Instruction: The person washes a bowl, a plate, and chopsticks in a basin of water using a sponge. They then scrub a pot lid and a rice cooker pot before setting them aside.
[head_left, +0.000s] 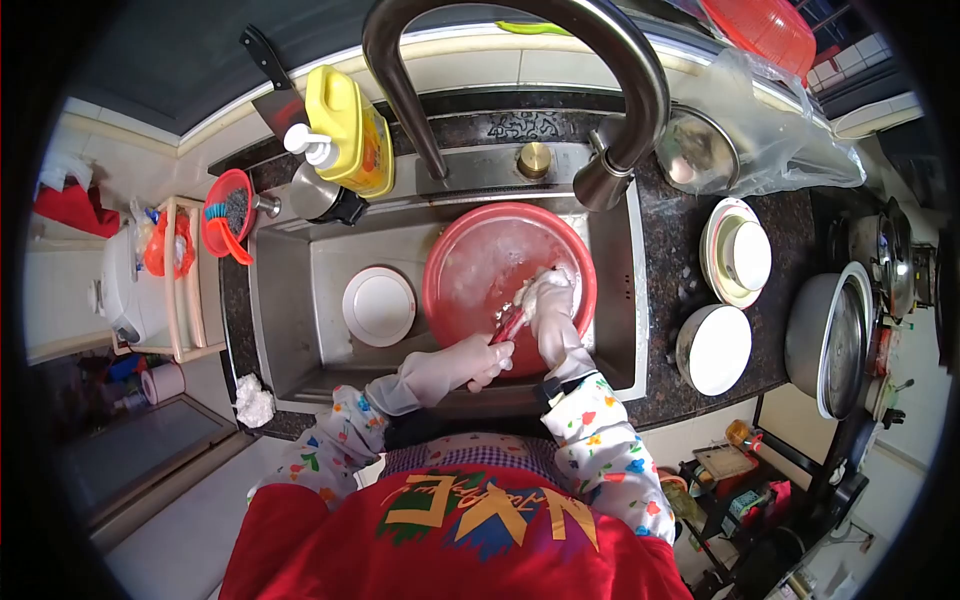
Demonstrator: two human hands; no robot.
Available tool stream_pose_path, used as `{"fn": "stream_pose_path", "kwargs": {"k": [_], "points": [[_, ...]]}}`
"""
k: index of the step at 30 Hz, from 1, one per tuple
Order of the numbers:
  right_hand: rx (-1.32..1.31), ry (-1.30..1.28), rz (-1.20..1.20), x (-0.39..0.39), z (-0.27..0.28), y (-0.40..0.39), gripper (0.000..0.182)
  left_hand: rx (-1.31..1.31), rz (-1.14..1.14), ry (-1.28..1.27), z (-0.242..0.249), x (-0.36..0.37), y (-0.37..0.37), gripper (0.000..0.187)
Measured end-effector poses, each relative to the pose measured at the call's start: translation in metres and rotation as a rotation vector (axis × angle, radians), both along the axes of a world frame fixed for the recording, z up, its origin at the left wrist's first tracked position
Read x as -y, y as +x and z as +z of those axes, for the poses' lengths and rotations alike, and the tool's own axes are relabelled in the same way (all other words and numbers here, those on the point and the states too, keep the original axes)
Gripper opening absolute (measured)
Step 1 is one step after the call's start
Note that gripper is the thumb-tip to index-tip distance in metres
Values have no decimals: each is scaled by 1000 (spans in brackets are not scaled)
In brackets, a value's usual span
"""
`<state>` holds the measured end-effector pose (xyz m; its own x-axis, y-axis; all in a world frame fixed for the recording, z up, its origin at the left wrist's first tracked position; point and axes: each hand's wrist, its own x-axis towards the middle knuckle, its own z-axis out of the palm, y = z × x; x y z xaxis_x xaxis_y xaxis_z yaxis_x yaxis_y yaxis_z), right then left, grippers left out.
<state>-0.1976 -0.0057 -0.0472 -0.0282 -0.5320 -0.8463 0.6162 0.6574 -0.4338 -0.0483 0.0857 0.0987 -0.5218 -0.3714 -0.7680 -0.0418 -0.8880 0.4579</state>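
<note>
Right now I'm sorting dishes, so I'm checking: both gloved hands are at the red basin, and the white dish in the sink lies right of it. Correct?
Not quite: the white dish lies left of the red basin, as the head view shows. The left hand and right hand are both at the basin.

The single view comes from the wearer's head, above and slightly behind the pale-gloved left grip [480, 362] and right grip [552, 305], facing steeply down and forward. It sits near enough that the red printed garment [330, 545] fills the bottom edge, behind both grips. The tall curved dark-metal tap [645, 85], ahead of the grips, reaches the top edge. Straight edges bow through the wide lens, and black rounds off the corners.
</note>
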Motion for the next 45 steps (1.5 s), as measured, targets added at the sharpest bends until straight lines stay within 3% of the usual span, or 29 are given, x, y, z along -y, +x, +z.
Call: {"fn": "stream_pose_path", "kwargs": {"k": [2,5,7,8,10,11,12,13,14,15,18,19,21,23,24,25,27,28,31,33,34,35,36,37,39,41,43,45], "points": [[9,-45,7,2,12,-10,28,-2,-36,-51,13,-1,7,30],[-381,-589,139,-9,44,-36,34,38,-147,-34,22,-14,22,35],[-395,-203,143,20,0,-81,43,87,-193,-90,28,-18,29,35],[-394,-204,148,20,18,-75,43,121,-66,-55,23,-18,30,34],[-400,28,469,17,78,-63,48,163,123,-75,1,-15,28,30],[-96,-57,473,7,20,-71,52,156,122,-79,-12,-12,26,30],[-153,-226,583,-10,91,-44,38,120,153,-122,-17,-3,18,29],[283,-149,576,-14,82,-37,35,85,186,-165,-22,2,10,28],[128,-272,692,-25,95,-22,28,134,130,-215,-38,4,2,29],[141,-237,587,-35,112,-5,23,278,47,-190,-42,7,-11,32],[-30,-251,550,-34,94,5,16,146,-26,-272,-64,8,-10,39],[-98,-281,608,-30,95,5,13,214,-134,-716,-91,4,-5,40],[-168,-303,667,-29,89,-2,11,274,-242,-1152,-102,-1,10,40],[-533,-558,852,-29,74,-12,9,-83,-205,-571,-81,12,35,40],[-843,-819,973,-26,82,-17,6,-91,-91,-207,-72,25,46,39],[-844,-819,973,-23,88,-18,6,-138,62,92,-58,39,53,40],[-1358,-1073,1541,-20,95,-20,11,-291,-21,36,-34,45,66,38],[-1389,-1279,1514,-23,94,-23,18,-292,-19,37,-26,45,63,38],[-1367,-1494,1474,-32,99,-20,22,-385,-41,242,-2,42,48,36],[-1325,-1544,1476,-35,105,-18,22,-481,-168,-105,13,37,35,31],[-1348,-1539,1503,-34,102,-19,21,-401,-28,152,5,32,26,24],[-1373,-1534,1529,-32,100,-20,21,-401,-31,154,7,28,20,24],[-1307,-1590,1409,-28,105,-25,21,-286,-19,163,9,25,15,22],[-1310,-1581,1412,-22,104,-32,21,-175,-7,175,11,22,10,22],[-1415,-1197,1504,-8,95,-47,25,-152,-19,146,14,14,12,25],[-1412,-1173,1194,-7,79,-65,31,-89,-78,91,18,7,19,30],[-1234,-916,1022,-7,71,-71,24,-62,-95,52,15,5,22,34],[-713,-341,720,-17,80,-72,21,31,-2,31,9,4,26,33]]}}
